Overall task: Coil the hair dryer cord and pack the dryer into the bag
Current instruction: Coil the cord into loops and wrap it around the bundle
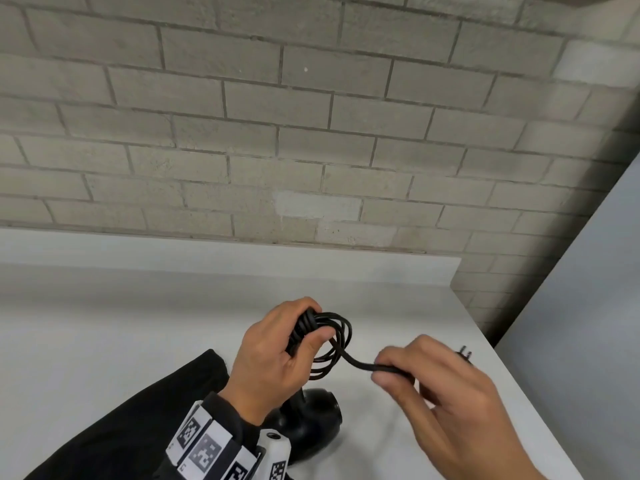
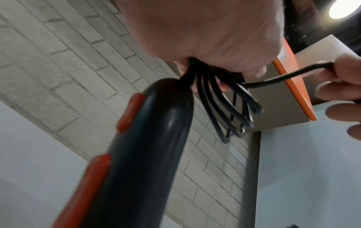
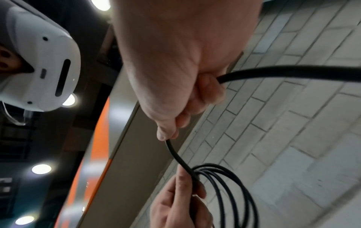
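Note:
My left hand (image 1: 277, 348) grips a bundle of black cord loops (image 1: 334, 341) above the white table. From the coil a short free stretch of cord runs right to my right hand (image 1: 391, 370), which pinches it near the plug (image 1: 465, 354). The black hair dryer (image 1: 311, 424) hangs under the left hand; its handle with red buttons (image 2: 140, 154) fills the left wrist view, beside the loops (image 2: 224, 111). In the right wrist view the cord (image 3: 176, 154) leads from my right fingers down to the coil (image 3: 230, 192). The black bag (image 1: 138, 410) lies flat at the lower left.
The white table (image 1: 104, 323) ends at a grey brick wall (image 1: 277, 133) behind and at its right edge (image 1: 502, 368). A pale panel (image 1: 588, 306) stands to the right. An orange-edged board (image 2: 293, 86) shows overhead in the left wrist view.

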Action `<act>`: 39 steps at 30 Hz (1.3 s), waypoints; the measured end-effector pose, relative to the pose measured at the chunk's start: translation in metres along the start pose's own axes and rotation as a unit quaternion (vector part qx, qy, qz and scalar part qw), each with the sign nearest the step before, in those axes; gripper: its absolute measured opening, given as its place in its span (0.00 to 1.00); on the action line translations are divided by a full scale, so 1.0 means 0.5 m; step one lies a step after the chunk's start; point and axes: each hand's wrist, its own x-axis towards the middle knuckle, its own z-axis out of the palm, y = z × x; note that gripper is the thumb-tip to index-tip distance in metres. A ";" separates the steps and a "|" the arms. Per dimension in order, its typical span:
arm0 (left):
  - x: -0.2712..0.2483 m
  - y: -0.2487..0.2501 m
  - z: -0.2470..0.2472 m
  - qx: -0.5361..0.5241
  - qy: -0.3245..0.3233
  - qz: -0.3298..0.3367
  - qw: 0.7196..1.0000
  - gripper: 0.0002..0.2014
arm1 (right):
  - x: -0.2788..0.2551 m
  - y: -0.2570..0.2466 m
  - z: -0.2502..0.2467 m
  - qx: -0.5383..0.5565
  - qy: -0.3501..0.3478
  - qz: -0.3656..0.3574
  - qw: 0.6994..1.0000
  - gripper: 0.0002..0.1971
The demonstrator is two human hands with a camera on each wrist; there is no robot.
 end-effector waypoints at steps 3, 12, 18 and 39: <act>-0.002 0.000 -0.009 -0.003 -0.047 0.029 0.998 0.14 | 0.041 -0.010 -0.020 0.034 0.008 -0.010 0.999 0.06; -0.004 0.020 -0.011 -0.060 -0.074 0.070 0.993 0.20 | 0.116 -0.018 0.023 0.163 0.027 0.064 0.984 0.05; -0.013 0.028 -0.007 -0.093 -0.040 0.069 0.992 0.13 | 0.101 0.012 0.083 0.246 0.027 0.179 0.952 0.08; -0.011 0.029 0.001 -0.091 0.019 -0.057 0.994 0.17 | 0.043 0.050 0.078 0.291 -0.162 0.174 0.927 0.05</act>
